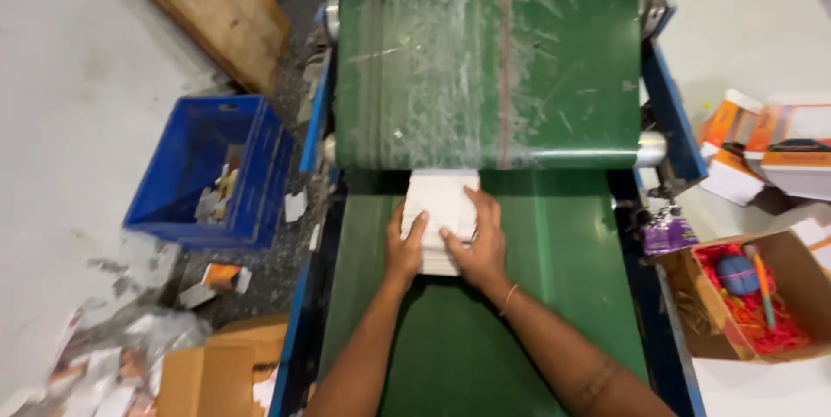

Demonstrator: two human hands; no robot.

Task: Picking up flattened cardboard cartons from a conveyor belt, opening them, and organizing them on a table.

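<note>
Green conveyor belt fills 12 o'clock to center, upper belt ends at a roller, lower green deck runs toward 6 o'clock. White stack of flat cards sits on the lower deck dead center, top edge tucked right at the roller gap. Left hand grips the stack's left edge, fingers curled over, thumb on top; right hand lies flatter, fingers spread across the top and right side, thin band at the wrist. Both hands are closed onto the stack, pressing it from 2 sides. Risk, judged: fingertips are close to the roller nip, so a moving belt could drag them or the top cards in; the loose stack could also fan out or skew if 1 hand eases, since the cards look unbound. Containers: blue plastic crate at 9 o'clock on the floor, holding a few scraps of card and paper, mostly bare bottom. Open cardboard box at 4 o'clock holds red shredded filler, 1 blue round object and a thin orange stick. Another cardboard box at 7 o'clock, contents unclear. Orange-and-white cartons at 3 o'clock. Wooden board at 11 o'clock.
</note>
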